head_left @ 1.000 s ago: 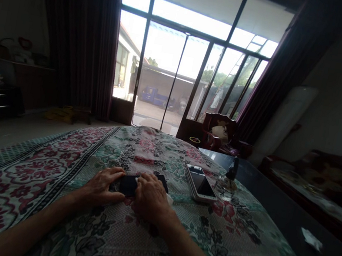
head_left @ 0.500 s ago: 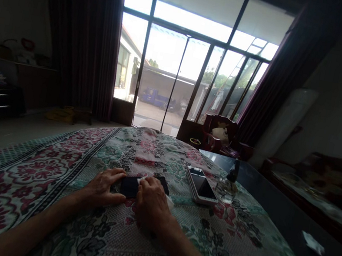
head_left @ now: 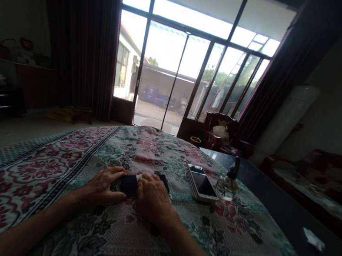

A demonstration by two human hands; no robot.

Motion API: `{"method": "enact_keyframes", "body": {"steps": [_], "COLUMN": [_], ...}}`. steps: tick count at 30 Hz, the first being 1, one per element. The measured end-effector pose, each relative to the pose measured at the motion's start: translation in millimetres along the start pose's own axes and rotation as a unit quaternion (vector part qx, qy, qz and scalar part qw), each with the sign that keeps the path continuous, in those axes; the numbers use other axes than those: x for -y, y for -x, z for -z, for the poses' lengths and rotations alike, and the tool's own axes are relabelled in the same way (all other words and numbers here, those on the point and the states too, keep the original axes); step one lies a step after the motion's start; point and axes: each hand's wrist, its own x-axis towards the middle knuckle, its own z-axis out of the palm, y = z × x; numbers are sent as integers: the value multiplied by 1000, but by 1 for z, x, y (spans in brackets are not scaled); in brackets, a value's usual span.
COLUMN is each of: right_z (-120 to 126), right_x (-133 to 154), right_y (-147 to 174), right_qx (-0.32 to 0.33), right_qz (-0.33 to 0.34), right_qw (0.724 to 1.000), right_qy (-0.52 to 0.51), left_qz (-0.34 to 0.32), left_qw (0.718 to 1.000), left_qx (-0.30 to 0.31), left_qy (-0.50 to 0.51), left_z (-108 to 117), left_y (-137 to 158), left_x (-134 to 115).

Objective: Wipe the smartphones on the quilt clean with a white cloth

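A dark smartphone (head_left: 128,185) lies flat on the patterned tablecloth (head_left: 80,227), its long side running left to right. My left hand (head_left: 104,184) grips the phone's left end between thumb and fingers. Over the phone's middle, my right hand (head_left: 153,195) presses down with bent fingers closed on a white tissue (head_left: 139,177). Most of the tissue is hidden under that hand. Right of the hands rests a white-edged phone or device (head_left: 203,184) with a dark screen. Beside it stands a clear spray bottle (head_left: 228,186) with a black top.
A dark table edge (head_left: 288,210) runs along the right, with a crumpled white tissue (head_left: 314,239) on it. Beyond the table are a wooden chair (head_left: 220,130), a sofa (head_left: 331,174) and glass doors (head_left: 172,84). A yellow item (head_left: 61,113) lies on the floor at left.
My right hand has shifted slightly on the phone, and less of the tissue shows at its right side. The left hand keeps its hold.
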Motion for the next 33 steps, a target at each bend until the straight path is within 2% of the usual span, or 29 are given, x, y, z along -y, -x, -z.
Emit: {"method": "enact_keyframes", "body": {"steps": [4,8,14,20,22,26,33], "right_z": [4,1,-10,-13,-13,-13,-12], "right_x": [-18,-15,18,35,35,31,11], "right_y": [-1,2,12,19,19,18,7], "right_qx": [-21,-37,-6,-11,-13,-18,-19], "right_qz": [-97,-127,-71,83,106,79,-14], "right_qw": [995,991,997,995,993,996,1000], "right_qy": [26,35,-30,-57,-50,-43,-14], "left_qz": [14,19,2,-1,-6,-1,-9], "left_qw": [1000,1000,1000,1000,1000,1000,1000], "left_qx": [18,16,0,-8,-12,-16,5], "left_qy": [-4,-9,-3,-4,-1,4,-13], "left_z": [4,7,2,-5,-6,-4,4], "left_y": [0,0,-1,-1,0,0,0], "left_x": [-4,-9,-5,3,4,2,-5]}}
